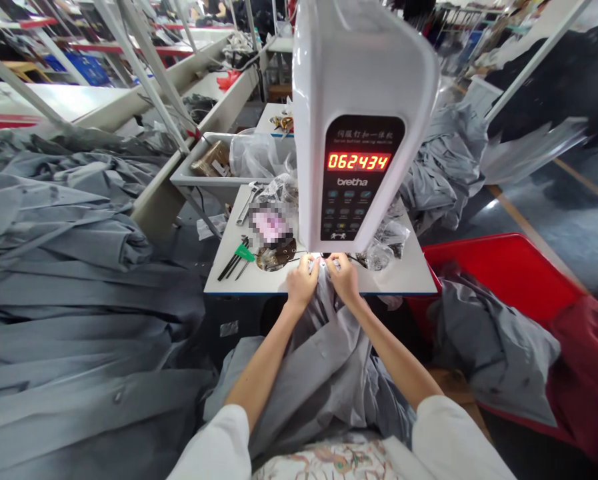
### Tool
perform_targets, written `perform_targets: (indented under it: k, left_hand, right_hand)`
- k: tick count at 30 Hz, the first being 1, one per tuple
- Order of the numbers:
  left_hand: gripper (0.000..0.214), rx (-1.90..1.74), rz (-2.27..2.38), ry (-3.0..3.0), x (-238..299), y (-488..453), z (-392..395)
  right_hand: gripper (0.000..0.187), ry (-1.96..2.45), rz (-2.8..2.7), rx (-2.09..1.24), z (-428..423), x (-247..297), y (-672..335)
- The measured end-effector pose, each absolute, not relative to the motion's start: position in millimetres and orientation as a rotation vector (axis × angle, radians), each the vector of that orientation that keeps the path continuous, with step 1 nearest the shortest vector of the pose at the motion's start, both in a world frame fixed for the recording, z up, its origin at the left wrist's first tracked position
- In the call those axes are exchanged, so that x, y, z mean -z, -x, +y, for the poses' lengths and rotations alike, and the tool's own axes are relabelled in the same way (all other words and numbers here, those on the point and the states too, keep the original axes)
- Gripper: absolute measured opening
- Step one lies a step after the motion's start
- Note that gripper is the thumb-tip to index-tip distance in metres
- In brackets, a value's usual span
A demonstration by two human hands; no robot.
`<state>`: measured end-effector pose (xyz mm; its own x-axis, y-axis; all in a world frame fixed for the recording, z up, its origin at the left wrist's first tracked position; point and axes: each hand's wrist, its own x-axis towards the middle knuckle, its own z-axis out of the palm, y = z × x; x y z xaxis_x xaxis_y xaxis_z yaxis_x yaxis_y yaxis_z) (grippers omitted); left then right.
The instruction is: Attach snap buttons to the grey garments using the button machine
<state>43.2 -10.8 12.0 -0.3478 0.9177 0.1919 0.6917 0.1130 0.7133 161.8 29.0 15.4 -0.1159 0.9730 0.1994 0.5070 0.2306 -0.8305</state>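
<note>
From here I see the left grip [301, 282] and right grip [343, 277] both narrow, pinched on a grey garment [323, 373] that runs from them down to six o'clock, right beneath the head of a white bretha button-sewing machine [359, 127] on the white desk [403, 277]. At nine o'clock on the desk, just beside the left grip, sit a round brown dish [276, 257] and slim black tools [233, 261] with a green tab, while a red bin [499, 267] holding more grey cloth lies at three o'clock.

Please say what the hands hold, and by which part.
The left hand and right hand pinch a grey garment at its upper edge, under the button-sewing machine head.
</note>
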Motion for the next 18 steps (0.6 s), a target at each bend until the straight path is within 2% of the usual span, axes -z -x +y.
perform_targets:
  k: [8, 14, 18]
  left_hand:
    - [0.030, -1.219, 1.695, -1.751, -4, -31, -7]
    - [0.030, -1.220, 1.670, -1.765, -6, -31, -12]
    - [0.026, -1.219, 1.677, -1.783, -7, -33, -14]
  right_hand:
    - [0.024, 1.582, -1.937, -0.466, 19, -21, -166]
    - [0.022, 1.380, -2.083, -0.287, 16, -13, -186]
    - [0.019, 1.228, -2.127, -0.300, 11, -17, -207]
